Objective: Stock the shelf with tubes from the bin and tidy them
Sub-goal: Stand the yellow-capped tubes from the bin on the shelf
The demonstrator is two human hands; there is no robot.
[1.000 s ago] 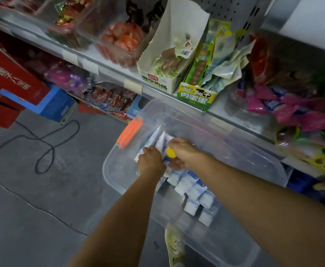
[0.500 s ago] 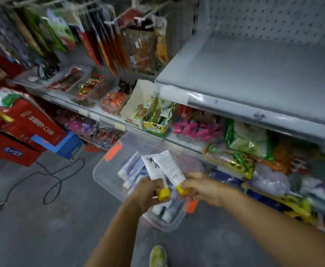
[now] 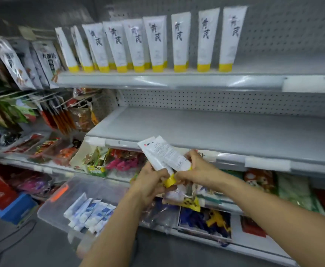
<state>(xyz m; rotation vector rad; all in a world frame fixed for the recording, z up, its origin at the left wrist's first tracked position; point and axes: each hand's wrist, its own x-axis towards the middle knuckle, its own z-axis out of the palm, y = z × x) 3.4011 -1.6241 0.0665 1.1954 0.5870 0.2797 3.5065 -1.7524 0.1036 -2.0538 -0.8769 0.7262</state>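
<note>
Two white tubes with yellow caps [image 3: 162,154] are held together in front of the middle shelf [image 3: 206,130]. My left hand [image 3: 151,181] grips one by its cap end, and my right hand [image 3: 197,169] grips the other. On the top shelf [image 3: 157,79] a row of several identical white tubes [image 3: 154,43] stands cap down. The clear plastic bin [image 3: 57,211] sits on the floor at lower left, with several white and blue tubes [image 3: 89,212] lying in it.
Hanging snack packets [image 3: 23,62] fill the left side. Lower shelves hold snack bags [image 3: 123,162] and toy packs [image 3: 206,218]. Red and blue cartons [image 3: 1,191] stand on the floor at far left. A white price tag [image 3: 306,85] clips to the top shelf edge.
Both hands lifted the two tubes out of the bin and up to the middle shelf's front edge. The view rose from the bin to the upper shelves.
</note>
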